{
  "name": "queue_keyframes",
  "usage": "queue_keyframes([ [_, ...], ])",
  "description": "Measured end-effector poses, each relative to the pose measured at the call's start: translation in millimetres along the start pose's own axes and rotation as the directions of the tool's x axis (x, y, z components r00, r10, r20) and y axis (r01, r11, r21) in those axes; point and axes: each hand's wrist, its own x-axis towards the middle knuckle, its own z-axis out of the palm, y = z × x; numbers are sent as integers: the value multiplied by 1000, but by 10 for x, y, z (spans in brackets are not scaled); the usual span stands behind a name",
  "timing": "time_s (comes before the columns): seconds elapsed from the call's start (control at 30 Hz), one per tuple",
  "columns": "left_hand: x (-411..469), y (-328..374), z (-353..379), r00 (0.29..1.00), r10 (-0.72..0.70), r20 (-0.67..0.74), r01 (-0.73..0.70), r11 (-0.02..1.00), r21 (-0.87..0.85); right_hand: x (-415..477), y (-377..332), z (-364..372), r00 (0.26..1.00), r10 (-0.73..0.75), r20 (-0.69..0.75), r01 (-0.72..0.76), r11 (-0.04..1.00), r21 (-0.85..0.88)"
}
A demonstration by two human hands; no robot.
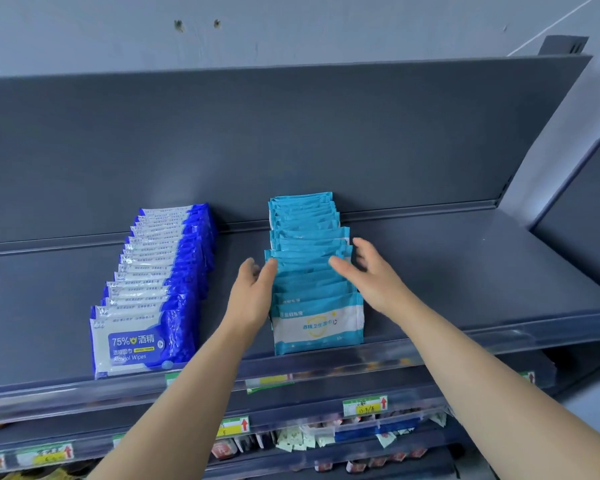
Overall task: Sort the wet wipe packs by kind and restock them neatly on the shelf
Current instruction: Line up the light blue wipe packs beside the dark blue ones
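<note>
Currently, the left fingers point(269, 270) are extended and laid flat against the left flank of the row of teal packs point(312, 296), about halfway along it. They grasp nothing. The right fingers point(340, 265) are spread and relaxed over the opposite flank at nearly the same depth. They also grasp nothing, and because they are slightly blurred, contact with the packs cannot be confirmed.

The left hand point(253, 296) and right hand point(374, 275) therefore bracket the row, which lies directly between the two palms. Both forearms reach in from the lower edge of the view.

Key relation: the long axis of the teal row runs from the front rail point(430, 348) back to the rear panel point(291, 133). Each pack stands on edge, face forward, with its own long side across the shelf point(465, 271). The hands act across the row, not along it. The left hand is the nearer one, being already on the pack edges.

Several pack edges jut out unevenly on the right side. The step in hand is probably squaring the row, and an inward squeeze from both palms should align it.

The row of dark blue packs point(153, 289) stands well apart to the left, parallel and unmixed. Sorting by kind appears done. Lower shelves with price tags point(364, 405) hold other goods.
</note>
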Motion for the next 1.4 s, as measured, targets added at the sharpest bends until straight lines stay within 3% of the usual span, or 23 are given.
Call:
queue_keyframes([
  [0.13, 349, 171, 20, 996, -84, 3, 84, 995, -46, 229, -56, -92, 996, 73, 57, -76, 995, 57],
  [0.3, 571, 233, 115, 964, -234, 124, 254, 951, -175, 540, -20, -8, 977, 96, 192, -132, 974, 182],
  [0.47, 573, 178, 107, 954, -251, 166, 291, 912, -290, 678, 24, -9, 971, 95, 219, -138, 972, 190],
  [0.67, 849, 151, 5, 985, -158, 65, 164, 981, -102, 864, -17, -138, 992, 129, 16, -130, 990, 64],
  [0.77, 1082, 157, 27, 983, -161, 90, 165, 986, -36, 1068, -44, -124, 982, 170, 85, -181, 972, 149],
  [0.9, 1086, 413, 167, 957, -216, 191, 240, 964, -111, 1291, -39, -52, 961, 198, 192, -246, 929, 276],
  [1.0, 1146, 398, 179, 958, -231, 172, 257, 955, -148, 1313, -13, -14, 939, 161, 303, -263, 905, 335],
  [1.07, 1174, 327, 115, 964, -237, 121, 258, 944, -204, 1264, -42, -63, 966, 172, 195, -219, 943, 251],
  [1.1, 1160, 294, 66, 973, -223, 63, 230, 960, -161, 1234, -60, -114, 982, 163, 92, -175, 976, 133],
  [1.17, 1117, 210, -42, 988, -112, -103, 112, 994, -9, 1180, -83, -207, 997, 10, -83, -17, 996, -85],
  [1.2, 1082, 180, -76, 987, -52, -152, 60, 997, 46, 1146, -105, -233, 992, -80, -100, 65, 988, -143],
  [1.27, 981, 159, -96, 993, 11, -121, -2, 997, 75, 1108, -132, -246, 985, -171, -37, 160, 964, -215],
  [1.4, 890, 196, -87, 998, -10, -65, 15, 997, 74, 1099, -171, -219, 980, -200, 16, 190, 899, -394],
])
